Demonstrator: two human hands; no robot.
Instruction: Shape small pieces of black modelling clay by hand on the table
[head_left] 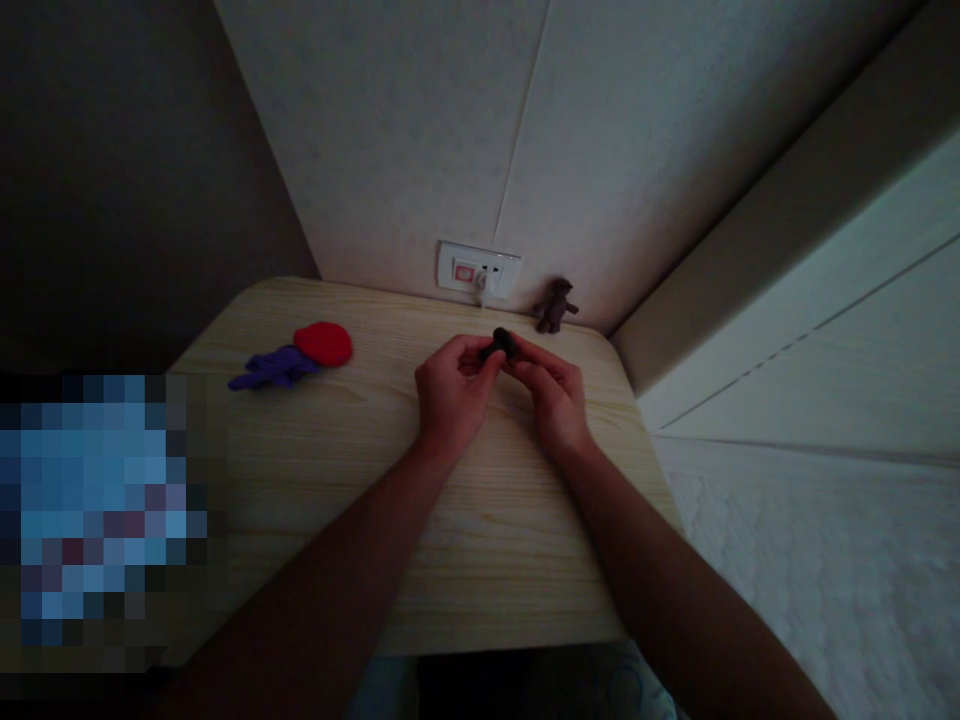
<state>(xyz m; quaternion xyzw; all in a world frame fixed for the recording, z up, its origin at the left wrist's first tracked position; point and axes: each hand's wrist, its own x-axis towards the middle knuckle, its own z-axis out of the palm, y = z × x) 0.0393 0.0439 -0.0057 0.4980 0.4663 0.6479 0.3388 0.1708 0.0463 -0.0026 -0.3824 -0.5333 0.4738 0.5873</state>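
Observation:
My left hand (pixel 456 388) and my right hand (pixel 553 392) meet above the middle of the wooden table. Pinched between the fingers of both is a small black lump (pixel 504 342), which looks like modelling clay. Its upper part is rounded; the fingers hide the rest. To the left lies a red rounded disc (pixel 323 343), touching a lumpy purple piece (pixel 276 368) with a pointed end. Beyond my right hand, a small dark brown bear figure (pixel 556 305) stands upright near the wall.
The pale wood table (pixel 480 560) has rounded far corners and sits against the wall. A wall socket (pixel 478 270) with a white plug in it is just behind the hands. On the right is a pale cabinet (pixel 825 330). A blurred-out patch (pixel 97 500) covers the lower left.

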